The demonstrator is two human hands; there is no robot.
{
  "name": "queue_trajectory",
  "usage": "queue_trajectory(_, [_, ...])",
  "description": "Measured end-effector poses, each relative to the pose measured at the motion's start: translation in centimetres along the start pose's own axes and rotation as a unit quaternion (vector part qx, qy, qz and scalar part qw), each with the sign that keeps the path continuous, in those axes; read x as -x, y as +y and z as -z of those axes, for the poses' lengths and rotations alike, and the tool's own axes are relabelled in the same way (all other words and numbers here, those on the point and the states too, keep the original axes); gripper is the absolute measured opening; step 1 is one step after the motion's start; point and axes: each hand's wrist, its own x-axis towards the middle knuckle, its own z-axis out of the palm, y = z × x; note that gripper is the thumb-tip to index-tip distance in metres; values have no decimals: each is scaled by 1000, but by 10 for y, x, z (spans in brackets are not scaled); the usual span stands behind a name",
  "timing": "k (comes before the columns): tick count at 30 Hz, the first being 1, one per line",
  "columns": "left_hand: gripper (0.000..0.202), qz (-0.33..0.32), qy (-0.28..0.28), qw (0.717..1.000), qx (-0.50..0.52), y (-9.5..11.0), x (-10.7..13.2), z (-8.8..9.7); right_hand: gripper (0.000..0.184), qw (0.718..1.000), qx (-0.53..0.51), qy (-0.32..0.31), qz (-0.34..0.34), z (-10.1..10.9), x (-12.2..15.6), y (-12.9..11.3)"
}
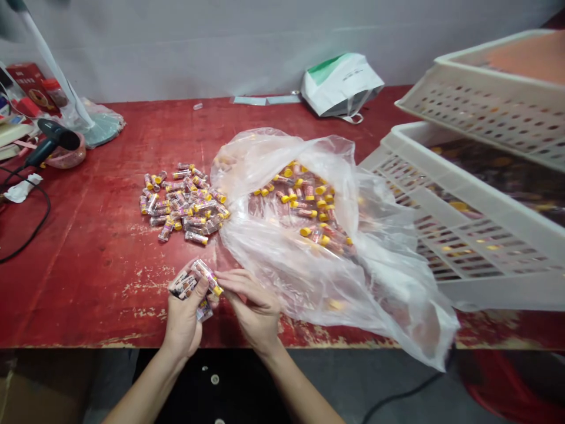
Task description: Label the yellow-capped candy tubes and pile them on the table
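My left hand (pixel 183 318) is closed around several small clear tubes with yellow caps (pixel 194 281) at the near edge of the red table (pixel 88 247). My right hand (pixel 253 309) is beside it, its fingers pinched on the yellow-capped end of one of those tubes. A pile of the same tubes (pixel 183 200) lies loose on the table beyond my hands. To the right of both hands, a large clear plastic bag (pixel 331 259) lies open with many more tubes inside.
Stacked white perforated crates (pixel 481 176) fill the right side. A white and green bag (pixel 339 85) lies at the back. At far left are a lamp base (pixel 99 126), a black handheld tool with a cord (pixel 50 141), tape and boxes.
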Motion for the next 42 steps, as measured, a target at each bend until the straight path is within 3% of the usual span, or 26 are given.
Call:
queue_trajectory(5, [25,11,9,999,36,8,-23,1,20,994,-13,40,-101,-19,-31,18])
queue_trajectory(7, [20,30,28,999,33,12,-35,6,27,992,87,20,-92,-13,-65,27])
queue_trajectory(9, [25,43,43,998,10,15,-45,14,35,956,282,-18,-76,13,-107,33])
queue_trajectory(11, [23,44,51,998,-3,17,-51,21,37,888,448,-18,-99,55,-145,35])
queue_trajectory(13, [21,47,55,997,-6,17,-50,27,34,856,500,-1,-134,99,-172,35])
queue_trajectory(15, [19,60,51,997,2,15,-44,29,29,841,515,-9,-164,132,-187,36])
queue_trajectory(18, [17,74,36,996,30,10,-34,24,24,843,504,-45,-182,147,-187,41])
queue_trajectory(21, [16,53,52,995,63,3,-27,18,16,869,457,-75,-174,121,-157,37])
queue_trajectory(24, [22,27,67,994,88,-2,-23,14,15,905,377,-124,-156,68,-98,22])
queue_trajectory(26, [24,17,51,994,96,-3,-19,13,17,945,236,-175,-143,29,-58,12])
queue_trajectory(29, [26,8,32,995,98,-2,-11,13,19,979,33,-133,-149,-9,-20,3])
queue_trajectory(34, [29,-33,60,993,98,1,-3,12,20,967,-80,-58,-236,-24,-15,-1])
queue_trajectory(38, [30,-79,66,989,102,1,-5,11,21,971,-51,-62,-225,-28,-19,-5])
queue_trajectory(42, [29,-74,63,992,81,2,-5,11,24,970,-40,-68,-231,-31,-22,-4])
